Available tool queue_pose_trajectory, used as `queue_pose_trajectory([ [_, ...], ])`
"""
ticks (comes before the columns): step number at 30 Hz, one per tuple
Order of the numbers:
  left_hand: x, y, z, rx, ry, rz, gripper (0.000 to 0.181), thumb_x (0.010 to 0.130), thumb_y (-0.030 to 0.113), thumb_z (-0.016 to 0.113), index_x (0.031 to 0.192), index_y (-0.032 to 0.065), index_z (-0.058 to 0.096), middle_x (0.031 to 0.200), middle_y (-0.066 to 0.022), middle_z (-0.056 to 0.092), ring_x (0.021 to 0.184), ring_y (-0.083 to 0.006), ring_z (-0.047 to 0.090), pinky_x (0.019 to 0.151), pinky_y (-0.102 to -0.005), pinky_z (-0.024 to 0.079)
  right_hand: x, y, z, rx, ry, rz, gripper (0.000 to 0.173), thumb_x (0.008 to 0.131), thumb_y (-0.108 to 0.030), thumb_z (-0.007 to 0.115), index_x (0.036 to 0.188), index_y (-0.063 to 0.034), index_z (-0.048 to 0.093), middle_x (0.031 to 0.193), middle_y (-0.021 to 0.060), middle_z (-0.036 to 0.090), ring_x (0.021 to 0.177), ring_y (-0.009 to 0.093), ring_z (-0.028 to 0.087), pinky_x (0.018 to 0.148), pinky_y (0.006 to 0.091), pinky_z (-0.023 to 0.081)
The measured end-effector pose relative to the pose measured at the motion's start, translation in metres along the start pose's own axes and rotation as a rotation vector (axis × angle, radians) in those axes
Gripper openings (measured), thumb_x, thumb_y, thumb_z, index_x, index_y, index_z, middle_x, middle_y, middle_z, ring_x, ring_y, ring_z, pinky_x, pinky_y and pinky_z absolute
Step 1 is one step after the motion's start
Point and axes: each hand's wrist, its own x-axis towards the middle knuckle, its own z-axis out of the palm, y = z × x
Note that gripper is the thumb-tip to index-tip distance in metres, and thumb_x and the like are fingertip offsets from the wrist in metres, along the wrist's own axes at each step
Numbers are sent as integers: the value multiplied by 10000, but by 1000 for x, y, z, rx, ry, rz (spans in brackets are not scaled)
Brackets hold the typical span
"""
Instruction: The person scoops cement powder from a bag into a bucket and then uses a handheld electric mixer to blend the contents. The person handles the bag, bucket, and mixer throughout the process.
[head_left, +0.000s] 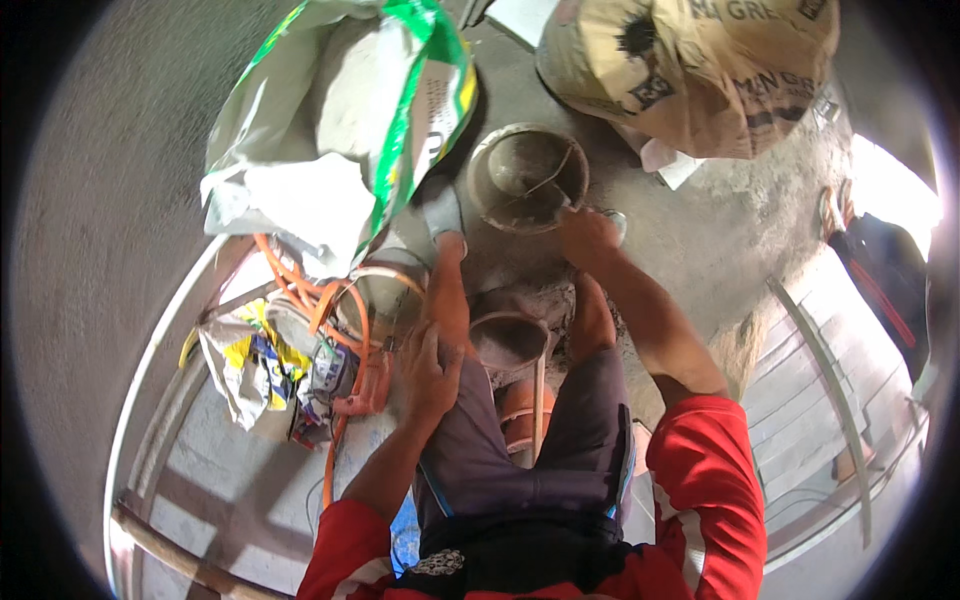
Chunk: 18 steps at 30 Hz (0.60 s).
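My left hand (430, 367) rests on my left knee with its fingers extended, holding nothing. Out in front, my right hand (591, 238) is curled at the near right rim of a round bucket (480, 202). A small pale piece shows past its fingertips, but what it grips, if anything, is hidden. Inside the bucket lies a rounded grey mass (517, 166), and a thin wire-like line (553, 176) crosses the opening. Between my legs stands a second bucket (510, 341) with a dark inside; a wooden stick (538, 405) is beside it.
An open sack (405, 142) of pale powder stands front left, a brown paper sack (697, 82) front right. Left of me are an orange cord (365, 322), a red power tool (367, 386), another bucket (390, 300) and crumpled bags (255, 360). A dark bag (885, 277) sits far right.
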Motion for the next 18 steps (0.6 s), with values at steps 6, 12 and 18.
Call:
queue_pose_trajectory([
  [6, 29, 67, -85, -231, 223, 409, 529, 835, 171, 735, 1302, -6, 559, 1379, -225, 527, 1302, -447, 472, 1091, -538, 365, -101, 25, -11, 634, 145, 50, 286, 972, -250, 565, 1163, -45, 619, 807, 122, 666, 685, 298, 662, 615, 404, 535],
  [12, 154, 133, -230, 20, 554, 895, 512, 862, 382, 744, 1202, 11, 651, 1246, -241, 618, 1106, -387, 614, 947, -465, 475, -264, 12, -105, 1594, -75, 388, 390, 950, -239, 651, 1270, -37, 560, 740, 61, 594, 490, 128, 521, 429, 260, 416],
  [18, 175, 147, -271, 662, -287, 397, 538, 865, 582, 643, 959, 58, 721, 875, -161, 718, 899, -329, 697, 812, -431, 485, -299, -21, -255, 889, 210, 208, 480, 778, -14, 577, 1255, 9, 539, 1025, 108, 644, 872, 165, 647, 729, 292, 540],
])
